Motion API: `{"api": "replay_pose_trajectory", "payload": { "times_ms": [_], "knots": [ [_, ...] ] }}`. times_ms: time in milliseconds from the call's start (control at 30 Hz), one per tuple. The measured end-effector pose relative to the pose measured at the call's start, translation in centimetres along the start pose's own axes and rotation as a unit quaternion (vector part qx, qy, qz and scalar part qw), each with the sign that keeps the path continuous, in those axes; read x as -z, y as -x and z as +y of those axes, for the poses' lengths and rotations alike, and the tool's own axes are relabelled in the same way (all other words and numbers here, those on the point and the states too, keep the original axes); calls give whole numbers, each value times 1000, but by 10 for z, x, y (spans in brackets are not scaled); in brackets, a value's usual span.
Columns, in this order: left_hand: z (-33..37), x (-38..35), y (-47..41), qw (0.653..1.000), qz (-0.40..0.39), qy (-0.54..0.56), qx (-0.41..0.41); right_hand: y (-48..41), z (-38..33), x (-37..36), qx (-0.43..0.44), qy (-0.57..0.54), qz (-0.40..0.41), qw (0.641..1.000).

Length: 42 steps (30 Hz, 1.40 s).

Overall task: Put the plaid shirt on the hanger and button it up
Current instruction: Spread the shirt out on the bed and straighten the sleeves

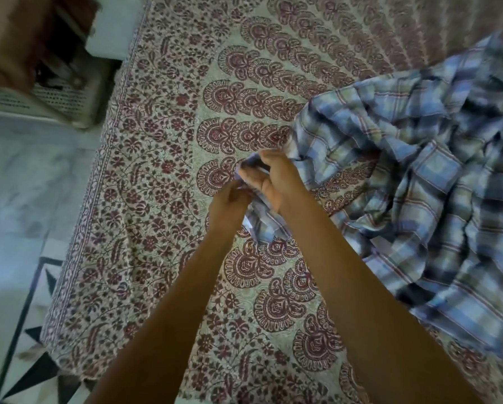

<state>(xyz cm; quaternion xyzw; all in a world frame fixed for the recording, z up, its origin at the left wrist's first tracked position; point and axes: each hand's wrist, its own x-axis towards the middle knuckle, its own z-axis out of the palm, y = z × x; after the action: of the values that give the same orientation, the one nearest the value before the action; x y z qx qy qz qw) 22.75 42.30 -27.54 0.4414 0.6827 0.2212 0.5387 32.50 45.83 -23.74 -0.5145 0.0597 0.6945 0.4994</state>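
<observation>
Shirt point(419, 176) edge bunched between left hand point(230, 204) and right hand point(276, 179) (fingertips hidden).

Count:
- 1 crumpled blue-and-grey plaid cotton shirt point(419, 176), 3 o'clock.
- 2 bare hands at centre: left hand point(230, 205), right hand point(276, 185).
- 1 bed with maroon floral printed cover point(157, 199).
- 1 white perforated plastic crate point(58, 103), 10 o'clock.
- 1 blurred brown object point(11, 39), 11 o'clock, can't identify.
</observation>
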Motion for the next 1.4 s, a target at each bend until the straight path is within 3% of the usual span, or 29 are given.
{"api": "replay_pose_trajectory", "payload": {
  "times_ms": [100, 167, 333, 500, 567, 667, 767, 867, 967, 1033, 1167, 1233, 1400],
  "knots": [
    [5, 3, -15, 995, -84, 47, -28, -9, 5, -3, 13, 44, -6, 999],
    [4, -3, -28, 996, -77, 22, -31, -10, 3, -4, 19, 56, -15, 998],
    [-6, -29, -63, 991, -20, -116, 60, -13, -5, 10, 44, 118, -11, 992],
    [7, -55, -68, 946, 4, -308, 96, -17, -17, 48, 109, 239, 77, 962],
    [12, -56, -68, 934, -3, -352, 70, -23, -19, 67, 167, 341, 104, 919],
    [23, -36, -68, 939, -20, -343, 18, -36, -20, 90, 210, 545, 104, 805],
    [34, -2, -67, 975, -80, -205, 21, -50, -13, 100, 212, 688, 73, 690],
    [40, 39, -63, 976, -189, -56, 94, -56, 3, 103, 165, 795, 51, 581],
    [11, 80, -78, 952, -161, -205, 163, -56, 16, 101, 155, 830, 61, 533],
    [-19, 107, -94, 925, -92, -339, 146, -59, 26, 100, 170, 849, 56, 497],
    [-72, 133, -113, 943, -21, -301, 139, -62, 43, 96, 251, 869, 10, 427],
    [-88, 134, -113, 939, -33, -317, 129, -61, 50, 91, 285, 857, 48, 426],
    [-60, 135, -88, 943, -126, -282, 124, -56, 47, 84, 267, 790, 49, 549]
  ]
}}
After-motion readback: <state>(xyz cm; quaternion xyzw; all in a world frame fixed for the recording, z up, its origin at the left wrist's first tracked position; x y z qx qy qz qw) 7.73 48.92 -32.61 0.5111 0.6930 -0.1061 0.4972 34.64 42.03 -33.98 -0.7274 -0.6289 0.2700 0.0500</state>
